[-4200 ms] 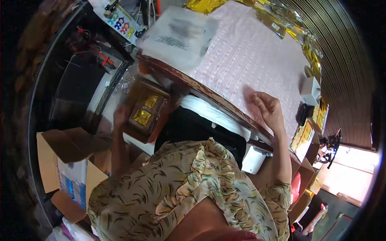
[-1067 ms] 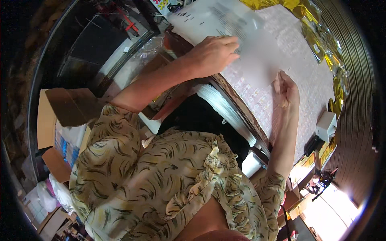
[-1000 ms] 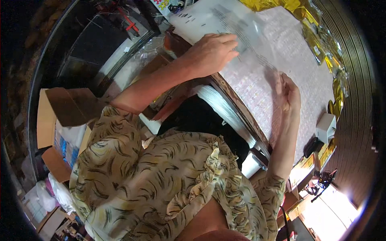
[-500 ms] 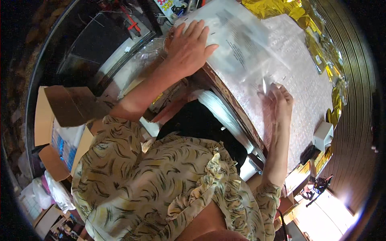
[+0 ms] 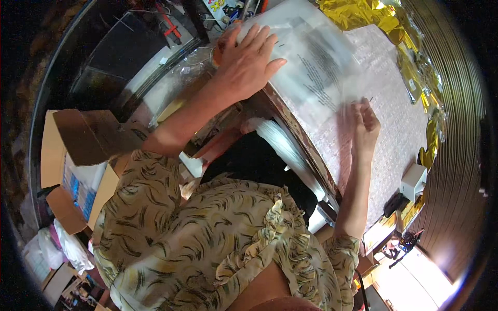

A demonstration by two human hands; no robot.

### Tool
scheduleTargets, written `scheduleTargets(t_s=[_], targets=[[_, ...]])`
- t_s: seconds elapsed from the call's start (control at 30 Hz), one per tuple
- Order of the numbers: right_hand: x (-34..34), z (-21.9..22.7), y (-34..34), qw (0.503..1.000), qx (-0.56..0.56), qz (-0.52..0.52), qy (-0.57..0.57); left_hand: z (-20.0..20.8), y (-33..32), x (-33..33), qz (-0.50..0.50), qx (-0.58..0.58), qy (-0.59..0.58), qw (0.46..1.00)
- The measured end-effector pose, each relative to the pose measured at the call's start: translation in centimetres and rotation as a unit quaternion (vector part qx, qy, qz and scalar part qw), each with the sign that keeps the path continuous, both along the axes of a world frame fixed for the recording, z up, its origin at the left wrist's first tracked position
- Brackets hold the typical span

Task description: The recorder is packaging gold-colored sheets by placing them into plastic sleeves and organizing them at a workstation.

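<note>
A clear, frosted plastic bag [image 5: 332, 59] with dark printed lines lies on the table, which is covered in pale bubble wrap [image 5: 391, 72]. My left hand [image 5: 248, 65] is over the bag's left edge, palm down, with its fingers stretched out and the thumb apart. Beside its outer fingers is an orange-brown thing, mostly hidden. My right hand [image 5: 367, 124] is closed, thumb and fingertips pinched at the bag's lower right corner. Its fingers hide the exact point of contact.
Crumpled gold foil [image 5: 358, 18] runs along the table's far and right edges. A small white box [image 5: 414, 181] stands at the right next to a black object. An open cardboard box [image 5: 83, 135] with blue and white contents is at my left. White strands [image 5: 285, 142] hang below the table edge.
The lifted right part of the bag has come down flatter, its print now clearer. My right hand has shifted slightly up and right; my left hand stays nearly in place.
</note>
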State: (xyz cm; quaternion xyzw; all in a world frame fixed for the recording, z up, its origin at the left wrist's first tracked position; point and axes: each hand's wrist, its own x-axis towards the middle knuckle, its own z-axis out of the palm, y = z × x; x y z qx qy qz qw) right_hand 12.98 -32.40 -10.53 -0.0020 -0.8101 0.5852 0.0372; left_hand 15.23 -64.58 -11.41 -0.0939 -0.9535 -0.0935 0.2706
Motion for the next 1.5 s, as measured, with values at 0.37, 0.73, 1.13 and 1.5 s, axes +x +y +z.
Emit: scheduleTargets(t_s=[0.37, 0.73, 1.13, 1.5], targets=[[0.2, -0.9, 0.0, 0.995, 0.057, 0.081, 0.004, -0.3, 1.7, 0.5, -0.077, 0.039, -0.024, 0.996], [-0.1, -2.8, 1.4, 0.997, 0.023, 0.046, 0.049, 0.6, -4.9, -4.0, -0.088, 0.128, 0.042, 0.987], [1.7, -2.2, 0.5, 0.991, 0.116, 0.022, 0.065, 1.0, -1.1, -2.6, -0.057, 0.053, 0.008, 0.997], [1.6, -2.4, 0.7, 0.987, 0.143, 0.018, 0.077, 1.0, 1.2, -1.1, -0.067, 0.004, 0.015, 0.998]])
